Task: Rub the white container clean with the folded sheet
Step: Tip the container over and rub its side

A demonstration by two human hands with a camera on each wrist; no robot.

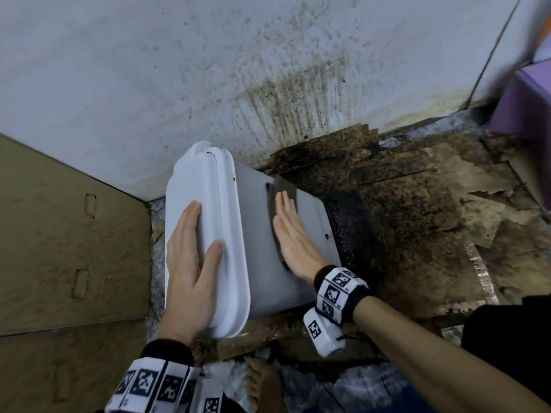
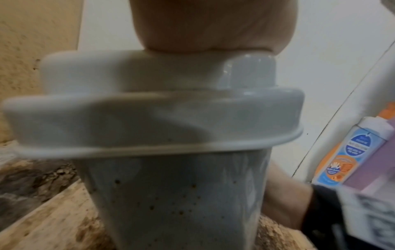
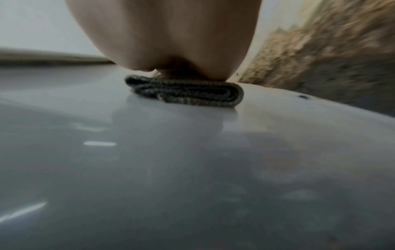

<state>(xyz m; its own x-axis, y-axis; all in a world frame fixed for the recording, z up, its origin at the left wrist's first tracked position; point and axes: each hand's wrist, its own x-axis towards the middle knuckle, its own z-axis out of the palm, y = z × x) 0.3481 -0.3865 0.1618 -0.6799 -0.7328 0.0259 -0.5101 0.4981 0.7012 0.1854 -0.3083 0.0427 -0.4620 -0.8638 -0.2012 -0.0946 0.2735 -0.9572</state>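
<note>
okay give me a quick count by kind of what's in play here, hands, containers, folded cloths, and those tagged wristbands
Hands: 2, the left hand resting on the lid end and the right hand pressing flat on the sheet
White container: 1, lying on its side
Folded sheet: 1
Tagged wristbands: 2, the left band and the right band
Total: 6

A grey wall (image 1: 149, 70), streaked with brown grime toward 1 o'clock, meets a floor (image 1: 417, 210) of dirty, peeling boards, with flattened cardboard (image 1: 65, 234) at 9 o'clock and a purple box (image 1: 524, 96) at 2 o'clock.
</note>
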